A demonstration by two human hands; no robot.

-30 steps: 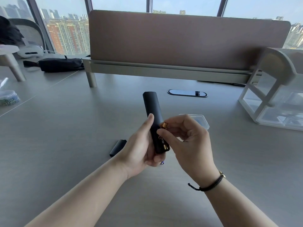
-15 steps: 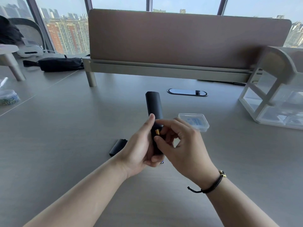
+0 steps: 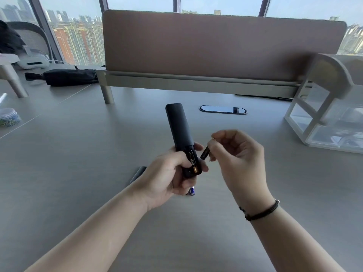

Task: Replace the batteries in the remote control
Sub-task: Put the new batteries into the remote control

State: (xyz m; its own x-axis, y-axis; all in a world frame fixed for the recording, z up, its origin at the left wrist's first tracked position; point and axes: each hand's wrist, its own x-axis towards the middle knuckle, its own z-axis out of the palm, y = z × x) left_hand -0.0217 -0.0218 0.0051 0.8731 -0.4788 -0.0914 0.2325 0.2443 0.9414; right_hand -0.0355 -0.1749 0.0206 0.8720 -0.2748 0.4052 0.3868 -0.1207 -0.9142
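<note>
My left hand (image 3: 167, 174) grips the lower end of a black remote control (image 3: 177, 126), held above the desk with its open battery bay facing me. One black and gold battery (image 3: 193, 163) lies in the bay. My right hand (image 3: 235, 154) pinches a second black and gold battery (image 3: 205, 153) just to the right of the bay, clear of the remote. The black battery cover (image 3: 138, 171) lies on the desk behind my left wrist. A blue battery (image 3: 192, 191) peeks out on the desk under my left hand.
A brown divider panel (image 3: 216, 46) crosses the back of the grey desk (image 3: 78, 154). A white and clear drawer unit (image 3: 330, 118) stands at the right. An oval cable port (image 3: 223, 109) sits behind the remote. A black pouch (image 3: 68, 77) lies at the back left.
My right hand has drawn away to the right with a battery pinched in it. The battery bay now shows one battery. The clear plastic case behind my right hand is now hidden.
</note>
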